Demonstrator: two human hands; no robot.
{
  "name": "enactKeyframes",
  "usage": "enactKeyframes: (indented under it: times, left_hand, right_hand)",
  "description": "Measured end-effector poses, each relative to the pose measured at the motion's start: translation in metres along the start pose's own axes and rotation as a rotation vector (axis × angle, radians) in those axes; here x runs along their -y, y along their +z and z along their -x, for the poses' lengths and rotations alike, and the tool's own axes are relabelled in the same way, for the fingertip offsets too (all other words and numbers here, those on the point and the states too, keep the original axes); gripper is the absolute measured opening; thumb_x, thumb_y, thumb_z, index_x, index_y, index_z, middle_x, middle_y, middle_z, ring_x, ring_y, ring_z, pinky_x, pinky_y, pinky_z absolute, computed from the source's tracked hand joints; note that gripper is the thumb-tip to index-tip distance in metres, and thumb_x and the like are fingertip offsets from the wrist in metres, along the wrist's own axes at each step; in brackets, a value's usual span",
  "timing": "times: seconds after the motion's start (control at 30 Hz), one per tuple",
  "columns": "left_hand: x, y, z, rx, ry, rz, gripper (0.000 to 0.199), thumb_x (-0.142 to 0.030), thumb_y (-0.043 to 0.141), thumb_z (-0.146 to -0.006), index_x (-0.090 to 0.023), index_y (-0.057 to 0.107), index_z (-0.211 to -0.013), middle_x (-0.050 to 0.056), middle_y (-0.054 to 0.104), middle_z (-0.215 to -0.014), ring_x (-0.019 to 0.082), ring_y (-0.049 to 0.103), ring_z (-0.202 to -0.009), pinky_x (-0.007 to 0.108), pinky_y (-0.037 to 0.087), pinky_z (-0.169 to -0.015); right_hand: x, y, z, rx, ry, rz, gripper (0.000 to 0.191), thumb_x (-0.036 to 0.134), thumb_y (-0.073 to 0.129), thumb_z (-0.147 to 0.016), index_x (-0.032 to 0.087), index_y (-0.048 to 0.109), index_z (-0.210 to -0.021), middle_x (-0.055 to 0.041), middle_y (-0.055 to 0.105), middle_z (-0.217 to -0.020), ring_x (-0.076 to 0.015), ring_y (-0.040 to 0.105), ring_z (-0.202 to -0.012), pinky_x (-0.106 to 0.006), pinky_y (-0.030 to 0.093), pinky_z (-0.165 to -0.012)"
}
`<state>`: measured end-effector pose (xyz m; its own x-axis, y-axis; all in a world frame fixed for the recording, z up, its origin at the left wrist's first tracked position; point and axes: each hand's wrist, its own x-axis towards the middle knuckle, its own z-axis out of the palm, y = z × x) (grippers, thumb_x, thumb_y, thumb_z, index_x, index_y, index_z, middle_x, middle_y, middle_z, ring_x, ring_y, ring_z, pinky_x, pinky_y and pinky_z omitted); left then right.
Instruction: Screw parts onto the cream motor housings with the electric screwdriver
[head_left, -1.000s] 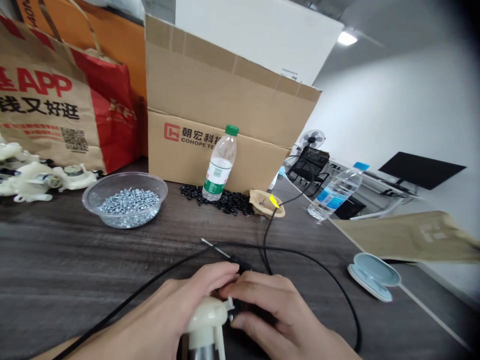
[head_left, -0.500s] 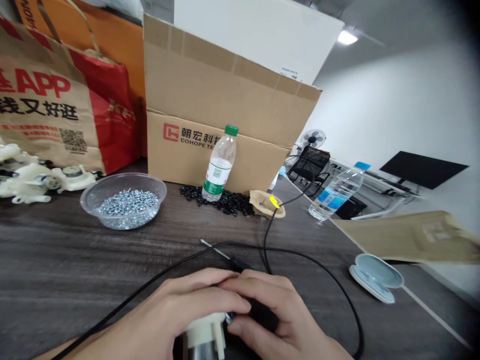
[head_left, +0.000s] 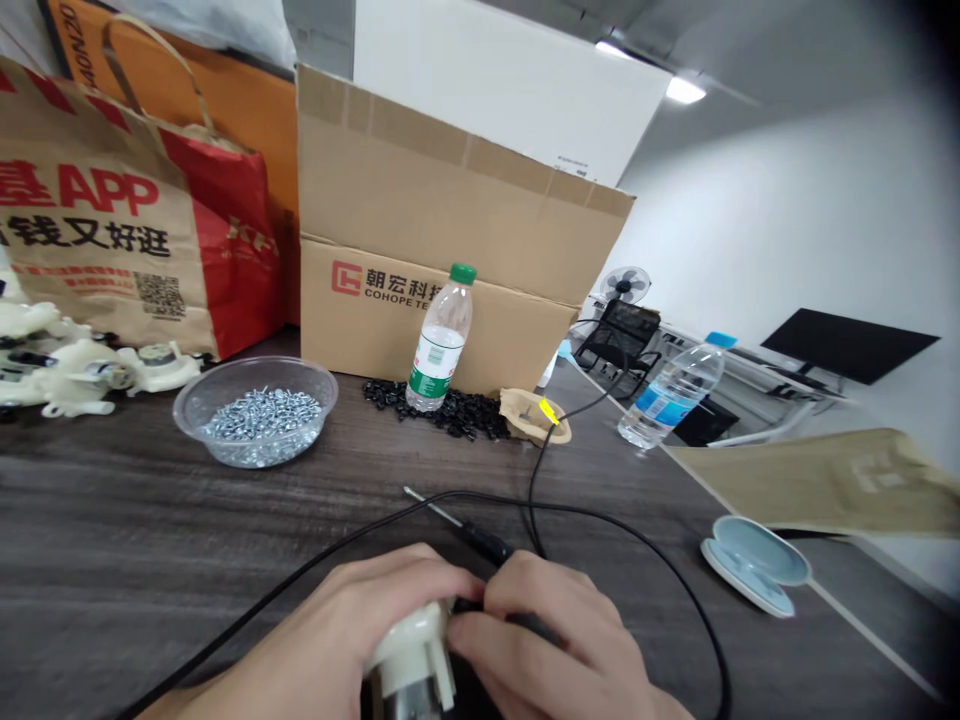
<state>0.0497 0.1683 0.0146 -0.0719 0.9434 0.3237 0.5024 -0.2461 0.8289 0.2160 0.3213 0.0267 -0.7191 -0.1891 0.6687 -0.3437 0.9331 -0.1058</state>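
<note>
At the bottom centre, my left hand (head_left: 352,625) is wrapped over a cream plastic part (head_left: 411,645) with a metal cylinder at its lower end. My right hand (head_left: 559,640) is closed at the part's right side, its fingertips pinched near a small dark piece that my fingers mostly hide. Just beyond my hands a screwdriver (head_left: 480,540) with a black handle lies on the table, its tip to the upper left. A black cable (head_left: 607,518) loops around my hands.
A clear bowl of screws (head_left: 259,415) stands left. Small black parts (head_left: 472,415) lie around a green-capped bottle (head_left: 439,345) before a cardboard box (head_left: 375,330). Several cream assemblies (head_left: 75,370) sit far left. On the right are a blue-capped bottle (head_left: 675,395) and an open case (head_left: 757,565).
My right fingers have curled in closer against the cream part, and the shiny screw tip seen there is now hidden. More of the screwdriver handle shows. The view has tilted up slightly.
</note>
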Motion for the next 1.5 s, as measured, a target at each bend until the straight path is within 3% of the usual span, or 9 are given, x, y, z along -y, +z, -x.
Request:
enactKeyframes:
  times: [0.2,0.33,0.5,0.6,1.0,1.3,1.5]
  left_hand:
    - [-0.011,-0.003,-0.001,0.008,0.001,0.024,0.045,-0.020,0.081,-0.072,-0.023,0.072,-0.117,0.005,0.077,-0.114,0.022,0.072,-0.100,0.025,0.058,-0.086]
    - [-0.011,-0.002,-0.001,-0.013,-0.020,0.009,0.045,-0.017,0.077,-0.072,-0.023,0.070,-0.116,0.004,0.077,-0.109,0.021,0.072,-0.095,0.026,0.057,-0.085]
    - [0.005,0.004,0.002,-0.073,0.033,-0.062,0.055,-0.008,0.069,-0.067,-0.024,0.066,-0.120,0.002,0.073,-0.108,0.017,0.070,-0.086,0.024,0.056,-0.076]
    - [0.012,0.007,0.005,-0.118,0.064,-0.061,0.065,-0.005,0.066,-0.066,-0.026,0.062,-0.127,0.001,0.071,-0.111,0.016,0.070,-0.088,0.023,0.055,-0.078]
    - [-0.005,0.002,0.000,-0.035,-0.049,-0.096,0.050,-0.008,0.063,-0.068,-0.024,0.066,-0.115,0.002,0.072,-0.109,0.017,0.070,-0.087,0.024,0.054,-0.075]
    - [0.007,0.007,0.007,-0.066,-0.036,-0.206,0.069,-0.010,0.062,-0.064,-0.028,0.057,-0.131,0.002,0.076,-0.112,0.022,0.074,-0.091,0.027,0.058,-0.079]
    - [0.005,0.000,0.005,-0.014,-0.045,-0.196,0.080,-0.011,0.060,-0.062,-0.031,0.049,-0.138,-0.002,0.078,-0.102,0.018,0.074,-0.076,0.021,0.057,-0.068]
  right_hand:
    - [0.009,-0.008,-0.004,0.107,0.087,-0.045,0.019,0.013,0.050,-0.107,0.019,0.068,-0.111,-0.0028,0.069,-0.085,-0.0140,0.065,-0.073,-0.026,0.050,-0.070]
    - [0.007,-0.008,-0.009,0.005,0.135,-0.184,0.013,0.013,0.060,-0.102,0.021,0.070,-0.106,-0.0039,0.072,-0.088,-0.0143,0.070,-0.079,-0.023,0.054,-0.071]
    - [0.003,-0.007,-0.015,-0.066,0.485,-0.504,0.008,0.016,0.077,-0.091,0.019,0.076,-0.083,-0.0009,0.069,-0.077,-0.0111,0.065,-0.068,-0.018,0.052,-0.064]
    - [0.001,-0.005,-0.016,-0.083,0.600,-0.592,0.009,0.013,0.081,-0.086,0.019,0.078,-0.080,0.0008,0.069,-0.074,-0.0100,0.064,-0.067,-0.016,0.049,-0.064]
    - [0.002,0.001,-0.020,-0.054,0.634,-0.627,0.010,0.011,0.081,-0.083,0.019,0.079,-0.078,0.0011,0.069,-0.072,-0.0101,0.062,-0.065,-0.017,0.048,-0.061]
    - [0.004,0.004,-0.018,-0.048,0.704,-0.585,0.012,0.011,0.079,-0.081,0.018,0.074,-0.073,0.0019,0.066,-0.073,-0.0092,0.061,-0.067,-0.015,0.046,-0.062]
    - [0.003,0.002,-0.020,-0.013,0.789,-0.692,0.011,0.013,0.080,-0.079,0.018,0.072,-0.084,-0.0001,0.068,-0.083,-0.0112,0.063,-0.071,-0.017,0.053,-0.064]
